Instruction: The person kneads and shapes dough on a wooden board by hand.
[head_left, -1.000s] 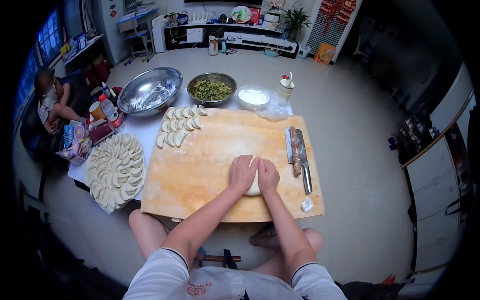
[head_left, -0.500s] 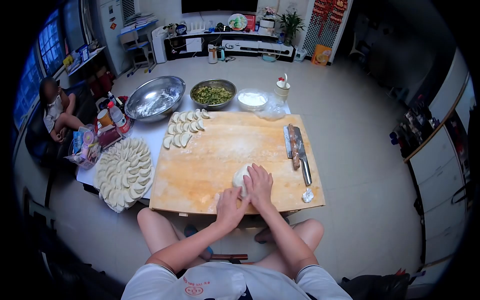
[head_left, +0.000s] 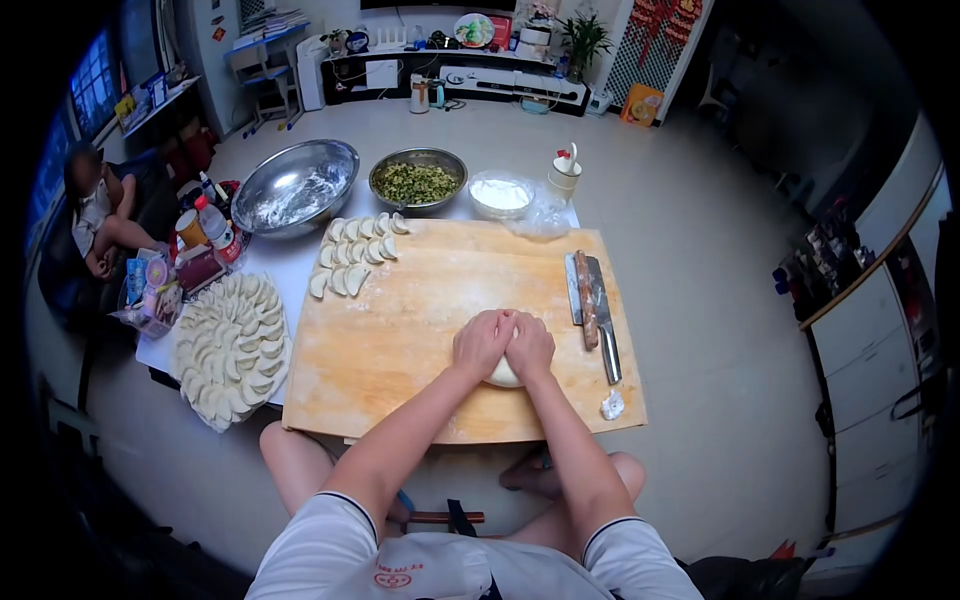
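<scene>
**Both hands pressing dough lump on board**

Around my hands: wooden board fills the middle of the low table. Cleaver and rolling pin lie side by side just right of my right hand, pointing near to far. Small dough scrap sits near the board's near right corner. Two rows of folded dumplings at the far left corner of the board. Round tray of dumplings off the left edge, packed full. Far side: big steel bowl dusted with flour, bowl of green filling, bowl of flour, cup. Bottles and snack packets crowd the far left. Another person sits on a sofa at far left, away from the table. Nothing blocks the dough from me except my own hands.

Versus half a second ago: my left hand was off the dough, nearer me, right hand flat on top; now both are back side by side on the lump, farther out on the board.

Dough: pale, smooth, rounded, mostly covered, only the near edge shows below my palms. It sits on the board right of centre, toward the near edge. Left hand and right hand are curled over it, fingers bent, knuckles touching, cupping it from both sides.
</scene>
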